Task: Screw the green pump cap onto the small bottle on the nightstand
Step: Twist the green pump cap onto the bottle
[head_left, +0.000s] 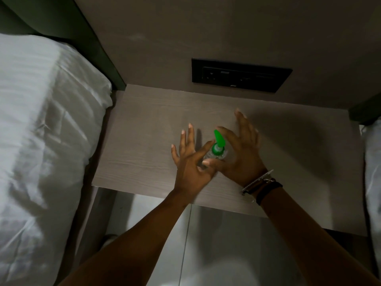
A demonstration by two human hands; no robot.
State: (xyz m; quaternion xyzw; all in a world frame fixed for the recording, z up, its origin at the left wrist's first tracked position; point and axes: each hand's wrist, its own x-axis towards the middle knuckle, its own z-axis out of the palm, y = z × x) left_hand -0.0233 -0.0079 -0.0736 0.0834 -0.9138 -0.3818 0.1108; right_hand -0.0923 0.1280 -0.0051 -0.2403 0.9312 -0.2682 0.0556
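Note:
A small clear bottle [208,156] stands upright near the middle of the pale wood nightstand [144,141]. The green pump cap [218,141] sits on its neck, nozzle pointing away from me. My left hand [188,162] is at the bottle's left; its forefinger and thumb press the bottle's shoulder and the other fingers are spread. My right hand [241,153] wraps the cap from the right, forefinger curled behind the nozzle and thumb across the front. The hands hide most of the bottle's body.
A bed with white sheets [41,131] runs along the nightstand's left side. A black socket panel [239,76] is set in the wall just behind the top. More white bedding [373,162] shows at the right edge. Glossy floor tiles [206,244] lie below the front edge.

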